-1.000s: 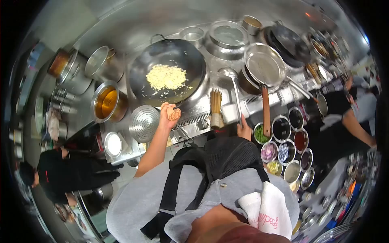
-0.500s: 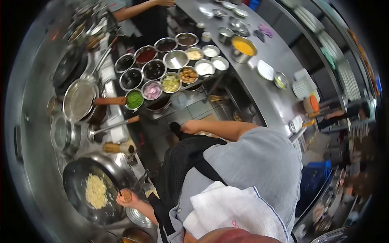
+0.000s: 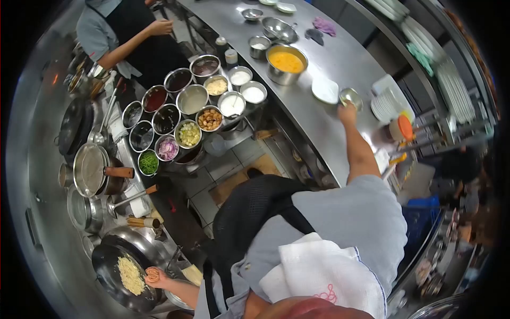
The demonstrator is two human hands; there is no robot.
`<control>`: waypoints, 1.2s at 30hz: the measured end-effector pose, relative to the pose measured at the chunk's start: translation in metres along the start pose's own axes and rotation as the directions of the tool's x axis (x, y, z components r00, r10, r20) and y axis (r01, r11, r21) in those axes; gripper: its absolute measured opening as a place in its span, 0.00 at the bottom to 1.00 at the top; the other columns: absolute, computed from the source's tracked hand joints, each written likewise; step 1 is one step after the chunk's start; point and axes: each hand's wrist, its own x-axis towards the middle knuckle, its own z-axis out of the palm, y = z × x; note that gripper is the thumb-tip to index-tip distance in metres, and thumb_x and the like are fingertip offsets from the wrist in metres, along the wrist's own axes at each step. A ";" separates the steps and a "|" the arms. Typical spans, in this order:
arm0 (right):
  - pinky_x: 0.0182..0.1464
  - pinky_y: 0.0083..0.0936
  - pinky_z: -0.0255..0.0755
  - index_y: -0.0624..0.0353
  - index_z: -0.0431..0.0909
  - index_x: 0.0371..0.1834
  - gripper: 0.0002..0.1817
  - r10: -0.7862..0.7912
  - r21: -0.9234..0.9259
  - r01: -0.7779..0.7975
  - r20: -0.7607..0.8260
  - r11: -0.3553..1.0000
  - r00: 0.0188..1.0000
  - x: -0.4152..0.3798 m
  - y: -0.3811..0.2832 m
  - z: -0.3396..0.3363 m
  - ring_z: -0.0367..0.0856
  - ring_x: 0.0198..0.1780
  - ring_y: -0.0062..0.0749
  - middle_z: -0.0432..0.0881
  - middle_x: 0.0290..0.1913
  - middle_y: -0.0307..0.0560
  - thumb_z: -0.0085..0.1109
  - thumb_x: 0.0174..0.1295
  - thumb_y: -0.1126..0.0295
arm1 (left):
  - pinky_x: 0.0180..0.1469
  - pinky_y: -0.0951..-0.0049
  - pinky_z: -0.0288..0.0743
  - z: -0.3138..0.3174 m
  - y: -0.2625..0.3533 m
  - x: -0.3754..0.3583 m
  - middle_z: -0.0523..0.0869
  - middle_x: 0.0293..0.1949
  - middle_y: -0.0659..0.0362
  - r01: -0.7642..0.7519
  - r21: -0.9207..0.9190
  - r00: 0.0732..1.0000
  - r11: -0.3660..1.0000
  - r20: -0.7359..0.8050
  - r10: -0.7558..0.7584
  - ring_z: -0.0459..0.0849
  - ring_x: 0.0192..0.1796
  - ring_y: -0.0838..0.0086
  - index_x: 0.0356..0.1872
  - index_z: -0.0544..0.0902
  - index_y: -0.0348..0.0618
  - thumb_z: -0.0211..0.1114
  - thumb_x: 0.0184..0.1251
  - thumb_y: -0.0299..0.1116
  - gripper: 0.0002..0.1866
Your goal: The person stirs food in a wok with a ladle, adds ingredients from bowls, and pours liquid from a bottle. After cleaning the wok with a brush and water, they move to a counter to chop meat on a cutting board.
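Observation:
My left hand (image 3: 155, 277) is closed at the near side of a black wok (image 3: 109, 266), which it grips by the handle end. Loose pale yellow food, like cooked rice or egg, (image 3: 130, 275) lies in the wok. Far to the right, my right hand (image 3: 348, 112) reaches over the steel counter and has its fingers on the rim of a small metal bowl (image 3: 353, 97). A white dish (image 3: 324, 90) sits just left of that bowl.
Steel pots of sauces and chopped ingredients, such as diced onion (image 3: 167, 149), stand ahead. A pot of orange liquid (image 3: 287, 61), stacked plates (image 3: 385, 106) and an orange-lidded container (image 3: 405, 128) are on the counter (image 3: 324, 135). Another person's hand (image 3: 160, 27) shows top left.
My right hand has swung from near my apron out to the small bowl on the counter. My left hand stays at the wok. The view has turned, and more of the other person shows.

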 end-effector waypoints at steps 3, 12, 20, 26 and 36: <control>0.54 0.42 0.75 0.54 0.81 0.50 0.20 0.114 -0.308 -0.061 0.157 0.950 0.981 0.029 0.018 -0.011 0.81 0.51 0.51 0.83 0.50 0.56 0.63 0.54 0.59 | 0.43 0.59 0.82 0.005 0.006 0.009 0.84 0.36 0.51 -0.087 -0.015 0.987 0.996 -0.137 0.084 0.84 0.38 0.61 0.39 0.78 0.34 0.63 0.57 0.32 0.13; 0.48 0.44 0.76 0.57 0.81 0.36 0.08 0.083 -0.377 0.039 0.301 0.925 0.950 0.021 0.027 -0.009 0.81 0.49 0.49 0.82 0.44 0.54 0.59 0.56 0.68 | 0.40 0.61 0.83 -0.005 -0.003 0.003 0.83 0.31 0.51 -0.050 0.066 0.999 0.997 -0.011 0.051 0.84 0.34 0.60 0.35 0.77 0.37 0.63 0.56 0.33 0.11; 0.43 0.43 0.73 0.58 0.78 0.34 0.03 -0.591 -0.060 0.600 0.120 0.797 0.797 -0.032 -0.187 -0.043 0.79 0.43 0.51 0.78 0.37 0.52 0.58 0.57 0.72 | 0.40 0.61 0.82 -0.015 -0.034 -0.022 0.82 0.33 0.58 -0.159 -0.034 0.985 0.987 -0.069 0.156 0.82 0.36 0.62 0.36 0.77 0.46 0.61 0.61 0.41 0.10; 0.41 0.40 0.71 0.58 0.79 0.35 0.05 -1.000 0.653 0.757 -0.027 -0.007 0.014 -0.245 -0.476 -0.065 0.78 0.40 0.49 0.77 0.35 0.51 0.63 0.56 0.73 | 0.36 0.58 0.81 -0.017 -0.040 -0.037 0.82 0.34 0.57 -0.110 -0.047 0.994 0.993 0.000 0.110 0.82 0.34 0.58 0.33 0.80 0.45 0.62 0.64 0.49 0.16; 0.30 0.19 0.70 0.61 0.74 0.38 0.07 -0.849 0.691 -0.715 -0.309 0.109 -0.428 -0.512 -0.670 -0.230 0.76 0.28 0.22 0.80 0.32 0.41 0.56 0.69 0.69 | 0.32 0.56 0.79 0.004 -0.025 -0.055 0.78 0.31 0.56 -0.157 -0.155 0.988 0.975 -0.025 0.155 0.79 0.30 0.60 0.38 0.73 0.53 0.61 0.60 0.32 0.07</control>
